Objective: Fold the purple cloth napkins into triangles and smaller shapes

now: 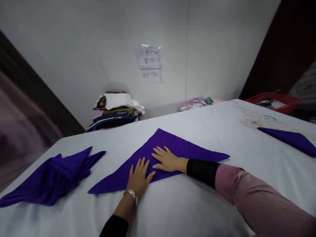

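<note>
A purple cloth napkin (182,141) lies folded into a triangle on the white-covered table (187,207), its point toward the wall. On its near left part my left hand (138,177) rests flat with the fingers spread; a silver bracelet circles that wrist. My right hand (168,159) lies flat near the middle of the same napkin, fingers apart and pointing left. Neither hand grips the cloth. To the left sits a crumpled heap of purple cloth (56,177). Far to the right is another purple cloth (290,138), folded into a narrow shape.
A stack of folded clothes and fabrics (116,110) stands beyond the table's far edge at left. Some pink and teal cloth (196,103) lies against the wall. At the back right is a red tray (274,100). A handwritten paper sign (149,62) hangs on the wall.
</note>
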`<state>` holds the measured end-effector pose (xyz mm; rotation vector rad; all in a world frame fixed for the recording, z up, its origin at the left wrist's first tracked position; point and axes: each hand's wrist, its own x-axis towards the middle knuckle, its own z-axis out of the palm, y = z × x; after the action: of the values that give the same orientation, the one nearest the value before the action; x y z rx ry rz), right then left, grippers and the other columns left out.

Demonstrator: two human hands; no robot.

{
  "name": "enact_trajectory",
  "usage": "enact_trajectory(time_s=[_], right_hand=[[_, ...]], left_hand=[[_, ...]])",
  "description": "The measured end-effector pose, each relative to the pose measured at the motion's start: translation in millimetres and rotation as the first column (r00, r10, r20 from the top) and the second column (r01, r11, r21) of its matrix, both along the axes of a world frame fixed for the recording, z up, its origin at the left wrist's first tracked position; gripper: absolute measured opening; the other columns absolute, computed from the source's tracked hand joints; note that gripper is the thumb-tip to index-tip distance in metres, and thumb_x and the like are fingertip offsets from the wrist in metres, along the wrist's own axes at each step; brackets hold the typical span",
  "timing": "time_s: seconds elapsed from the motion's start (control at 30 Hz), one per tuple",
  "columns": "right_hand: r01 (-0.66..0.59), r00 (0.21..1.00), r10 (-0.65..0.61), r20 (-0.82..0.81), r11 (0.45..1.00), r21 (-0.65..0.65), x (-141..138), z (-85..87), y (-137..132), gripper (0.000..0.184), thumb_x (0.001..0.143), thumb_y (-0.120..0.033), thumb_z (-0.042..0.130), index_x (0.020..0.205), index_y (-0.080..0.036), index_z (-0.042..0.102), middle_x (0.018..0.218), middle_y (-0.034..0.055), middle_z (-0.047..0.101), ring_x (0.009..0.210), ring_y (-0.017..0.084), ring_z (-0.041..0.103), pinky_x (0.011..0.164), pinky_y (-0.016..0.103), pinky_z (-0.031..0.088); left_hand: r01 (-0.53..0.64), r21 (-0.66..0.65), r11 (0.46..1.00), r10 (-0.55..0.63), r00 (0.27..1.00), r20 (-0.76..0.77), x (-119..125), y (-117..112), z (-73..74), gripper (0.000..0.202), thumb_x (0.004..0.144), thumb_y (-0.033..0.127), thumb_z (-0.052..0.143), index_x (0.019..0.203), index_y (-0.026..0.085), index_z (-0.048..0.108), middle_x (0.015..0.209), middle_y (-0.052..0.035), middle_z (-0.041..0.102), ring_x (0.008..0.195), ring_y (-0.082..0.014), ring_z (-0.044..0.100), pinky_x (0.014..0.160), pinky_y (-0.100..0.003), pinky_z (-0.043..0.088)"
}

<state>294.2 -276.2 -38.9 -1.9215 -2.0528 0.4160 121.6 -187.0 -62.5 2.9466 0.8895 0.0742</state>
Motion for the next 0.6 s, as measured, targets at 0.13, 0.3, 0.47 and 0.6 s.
enact_trajectory(time_s=[0.13,0.3,0.47,0.6], right_hand=[[-0.026,0.999,0.027,-0.034,0.998,0.054,-16.7,3.5,-29.2,0.077,0.086,-0.065,0.026,0.142,-0.012,0.024,0.149,0.0155,0.016,0.137,0.026,0.004,0.108,0.049,0.000],[0.051,0.999,-0.051,-0.020,0.998,0.044,-12.4,-3.4,-67.6,0.080,0.085,-0.066,0.026,0.142,-0.009,0.024,0.148,0.0177,0.017,0.137,0.028,0.007,0.108,0.050,-0.001],[0.178,0.983,-0.178,0.042,0.984,0.003,20.8,-8.9,-102.6,0.080,0.085,-0.067,0.028,0.142,-0.012,0.024,0.148,0.0173,0.016,0.137,0.028,0.006,0.107,0.052,-0.001],[0.260,0.964,-0.257,0.071,0.965,-0.045,45.1,-9.8,-131.1,0.080,0.084,-0.068,0.026,0.143,-0.014,0.021,0.149,0.0153,0.012,0.137,0.027,0.004,0.108,0.051,-0.002]], left_hand=[[-0.005,0.045,0.999,0.009,0.996,-0.091,0.3,2.5,0.4,0.058,0.087,0.046,0.034,0.138,0.017,0.032,0.148,-0.0082,0.024,0.136,-0.0246,0.017,0.108,-0.051,0.016],[-0.005,0.054,0.999,0.011,0.994,-0.110,1.3,4.2,2.1,0.059,0.087,0.046,0.033,0.139,0.018,0.030,0.148,-0.0077,0.022,0.137,-0.0244,0.016,0.107,-0.051,0.017],[0.006,0.062,0.998,0.001,0.993,-0.116,0.6,5.8,-1.3,0.060,0.087,0.046,0.031,0.140,0.017,0.028,0.149,-0.0075,0.019,0.137,-0.0244,0.013,0.107,-0.050,0.017],[0.010,0.073,0.997,-0.001,0.994,-0.114,0.5,7.5,-2.4,0.062,0.086,0.045,0.031,0.140,0.016,0.028,0.149,-0.0083,0.021,0.137,-0.0251,0.014,0.107,-0.051,0.017]])
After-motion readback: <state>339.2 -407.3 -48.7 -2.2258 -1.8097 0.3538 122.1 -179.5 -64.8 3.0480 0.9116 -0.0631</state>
